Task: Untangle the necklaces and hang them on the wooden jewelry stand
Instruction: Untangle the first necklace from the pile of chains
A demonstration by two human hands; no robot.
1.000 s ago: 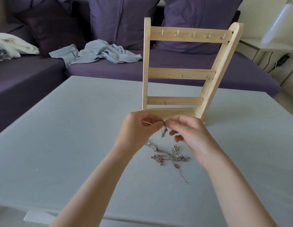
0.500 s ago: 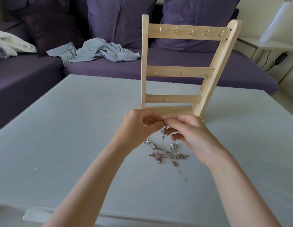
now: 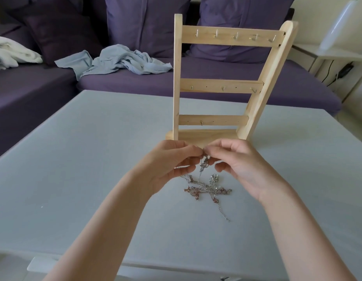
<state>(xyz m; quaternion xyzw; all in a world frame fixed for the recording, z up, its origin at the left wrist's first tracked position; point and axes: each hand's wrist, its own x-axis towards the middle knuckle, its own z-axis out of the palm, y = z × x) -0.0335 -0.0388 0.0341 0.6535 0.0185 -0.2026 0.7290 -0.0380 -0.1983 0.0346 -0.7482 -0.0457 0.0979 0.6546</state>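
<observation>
— Hands?
— I see left hand (image 3: 172, 161) and right hand (image 3: 238, 165) both pinching one knot of the necklaces (image 3: 206, 187), lifted just above the table (image 3: 74, 159).
— The rest?
— Tangle lies on the table, just before the wooden jewelry stand (image 3: 222, 86), hooks bare.

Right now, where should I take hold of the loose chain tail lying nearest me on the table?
Pinch the chain tail near its free end, coming straight down from above. It trails out of the necklace tangle toward you, flat on the table and clear of both hands.
</observation>
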